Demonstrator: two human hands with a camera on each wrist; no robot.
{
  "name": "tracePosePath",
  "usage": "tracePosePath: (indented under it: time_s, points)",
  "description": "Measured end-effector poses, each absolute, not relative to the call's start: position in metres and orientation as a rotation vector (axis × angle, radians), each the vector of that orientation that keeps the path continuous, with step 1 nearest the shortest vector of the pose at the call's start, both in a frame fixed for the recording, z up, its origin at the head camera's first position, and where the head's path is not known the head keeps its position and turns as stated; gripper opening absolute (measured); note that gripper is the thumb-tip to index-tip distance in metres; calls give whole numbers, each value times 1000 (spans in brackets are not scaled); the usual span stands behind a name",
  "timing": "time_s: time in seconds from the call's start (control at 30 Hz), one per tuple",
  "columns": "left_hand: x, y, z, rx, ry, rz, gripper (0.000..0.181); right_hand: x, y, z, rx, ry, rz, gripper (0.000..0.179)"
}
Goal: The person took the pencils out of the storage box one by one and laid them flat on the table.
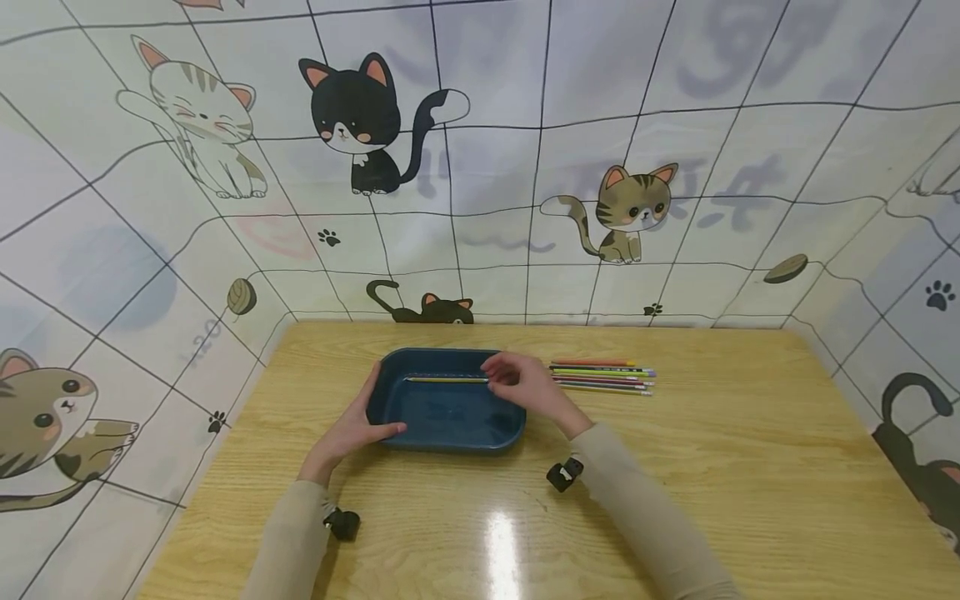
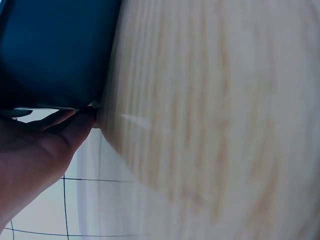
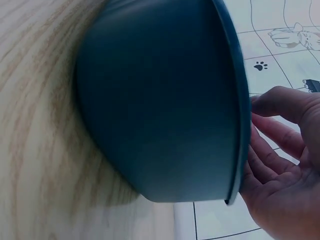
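Note:
A dark blue rectangular tray (image 1: 450, 417) with rounded corners sits on the wooden table. My left hand (image 1: 352, 425) grips its left end, thumb over the near rim and fingers along the outer side; the left wrist view shows this hand (image 2: 45, 145) against the tray wall (image 2: 55, 55). One thin yellowish pencil (image 1: 446, 380) lies lengthwise inside the tray. Over the tray's right end hangs my right hand (image 1: 532, 387), thumb and fingers parted close to the pencil's right tip. From the right wrist, the hand's fingertips (image 3: 260, 155) are partly hidden behind the tray rim.
Several coloured pencils (image 1: 603, 377) lie side by side just right of the tray, partly behind the right hand. The wooden table (image 1: 712, 467) meets a cat-patterned backdrop (image 1: 495, 167) at its back and sides. Both wrists carry small black cameras.

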State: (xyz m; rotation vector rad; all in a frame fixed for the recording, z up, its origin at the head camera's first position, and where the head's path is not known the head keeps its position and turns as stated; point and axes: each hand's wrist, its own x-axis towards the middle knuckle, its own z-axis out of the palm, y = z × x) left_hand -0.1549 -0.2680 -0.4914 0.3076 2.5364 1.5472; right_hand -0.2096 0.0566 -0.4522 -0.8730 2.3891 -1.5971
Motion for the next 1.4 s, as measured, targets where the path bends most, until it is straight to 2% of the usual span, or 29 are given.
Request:
tracePosePath:
  time_s: [0.23,0.53,0.83,1.03,1.4]
  points:
    - [-157,-267,-490,301,2541,1539,114,-196,51,-432,-914,2378,-1599,25]
    - [-147,-254,-457,325,2519,1545,110,-213,39,-454,-897,2392,-1536,26]
    - [-157,-260,-487,316,2531,1540,113,-220,29,-463,-869,2478,-1411,25]
    - [-157,-264,-491,294,2524,1561,113,-227,18,-468,-848,2498,-1409,25]
    - [-139,-253,-453,278,2495,1546,109,-234,5,-477,-757,2497,-1426,25]
